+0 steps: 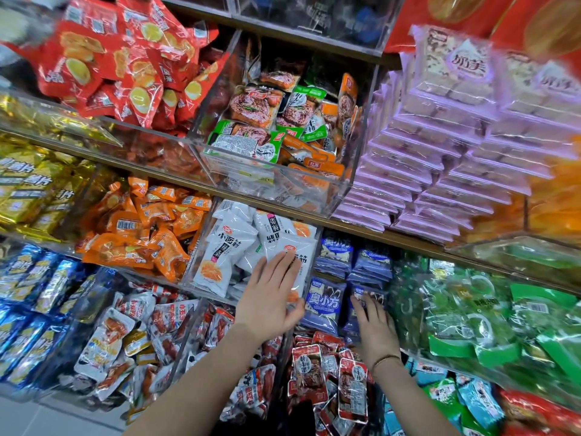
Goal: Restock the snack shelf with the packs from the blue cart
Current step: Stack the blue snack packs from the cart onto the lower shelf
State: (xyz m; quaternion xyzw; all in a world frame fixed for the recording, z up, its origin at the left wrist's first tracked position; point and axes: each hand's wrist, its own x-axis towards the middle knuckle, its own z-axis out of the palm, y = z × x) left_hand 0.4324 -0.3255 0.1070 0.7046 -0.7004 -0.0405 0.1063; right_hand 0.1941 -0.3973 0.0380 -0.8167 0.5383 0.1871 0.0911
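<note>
While both hands lie flat, nothing is gripped.
Left hand (270, 298) presses white packs (226, 253) at the clear bin (196, 256) front; right hand (375, 330) spreads on blue packs (325, 302), lower centre.

White-pack bin (191, 265) crammed to rim; shelf board (393, 236) close overhead. Upper clear bin (298, 190) half full, top open.

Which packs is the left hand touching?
The white packs, in the clear bin between the orange packs and the dark blue packs. The left hand lies flat on them; the right hand touches the blue ones.
</note>
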